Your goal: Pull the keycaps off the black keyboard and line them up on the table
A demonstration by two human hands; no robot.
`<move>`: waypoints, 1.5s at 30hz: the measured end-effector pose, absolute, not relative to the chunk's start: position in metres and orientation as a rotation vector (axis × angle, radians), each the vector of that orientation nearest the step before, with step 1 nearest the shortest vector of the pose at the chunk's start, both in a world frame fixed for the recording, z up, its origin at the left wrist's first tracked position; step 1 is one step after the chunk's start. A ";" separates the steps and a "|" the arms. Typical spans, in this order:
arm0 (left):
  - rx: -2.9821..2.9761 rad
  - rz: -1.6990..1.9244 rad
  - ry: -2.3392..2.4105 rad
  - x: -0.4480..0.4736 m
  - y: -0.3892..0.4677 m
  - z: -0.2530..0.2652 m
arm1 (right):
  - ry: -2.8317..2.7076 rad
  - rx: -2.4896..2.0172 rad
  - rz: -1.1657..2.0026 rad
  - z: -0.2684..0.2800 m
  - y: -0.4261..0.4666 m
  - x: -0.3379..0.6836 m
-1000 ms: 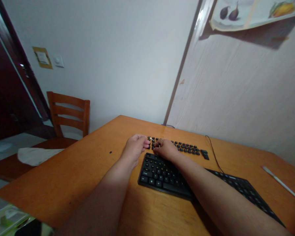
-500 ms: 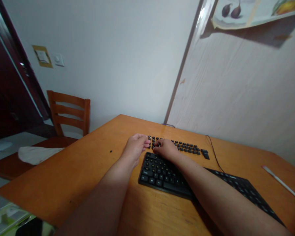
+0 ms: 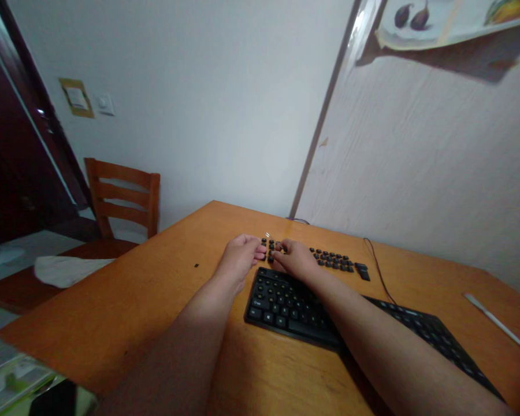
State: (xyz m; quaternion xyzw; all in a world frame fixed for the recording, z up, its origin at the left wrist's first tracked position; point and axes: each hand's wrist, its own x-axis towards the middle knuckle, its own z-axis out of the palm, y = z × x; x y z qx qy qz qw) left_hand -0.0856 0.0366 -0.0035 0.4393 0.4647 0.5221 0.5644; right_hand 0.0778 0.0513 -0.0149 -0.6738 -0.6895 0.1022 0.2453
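My left hand (image 3: pixel 241 254) is held just above the table, at the left end of rows of loose black keycaps (image 3: pixel 338 261). Its fingers are curled together; whatever they may hold is hidden. Over the left part of those rows reaches my right hand (image 3: pixel 299 261), thumb and fingers slightly apart around the keycaps. Below it lies a black keyboard (image 3: pixel 277 300), partly covered by my right forearm. Many key positions on its left side show bare, with small light centres. A tiny shiny piece (image 3: pixel 267 234), too small to name, shows beyond the left fingertips.
One small dark piece (image 3: pixel 196 266) lies apart on the wooden table (image 3: pixel 173 312). A thin cable (image 3: pixel 377 268) runs behind the keyboard, and a slim white stick (image 3: pixel 498 323) lies at the right. A wooden chair (image 3: pixel 123 196) stands at the left, a wall behind.
The fingers of my right hand have moved slightly away from me over the keycaps and opened a little. My left hand has barely moved. The shiny piece now appears beyond its fingertips.
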 end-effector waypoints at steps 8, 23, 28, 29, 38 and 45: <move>1.045 1.229 1.098 -0.085 0.037 -0.005 | -1.747 -1.650 0.329 0.010 0.043 0.094; 1.206 1.161 1.085 -0.080 0.031 -0.007 | -1.588 -1.323 0.794 0.022 -0.021 0.122; 1.280 1.123 1.071 -0.077 0.029 -0.007 | -1.701 -1.223 1.033 0.024 -0.030 0.119; 1.293 1.115 1.065 -0.077 0.029 -0.008 | -1.731 -1.196 1.078 0.025 -0.031 0.117; 1.355 1.058 1.023 -0.077 0.031 -0.017 | -1.944 -1.164 1.129 0.027 -0.044 0.102; 1.353 1.035 1.021 -0.076 0.031 -0.018 | -2.092 -1.169 0.983 0.024 -0.044 0.101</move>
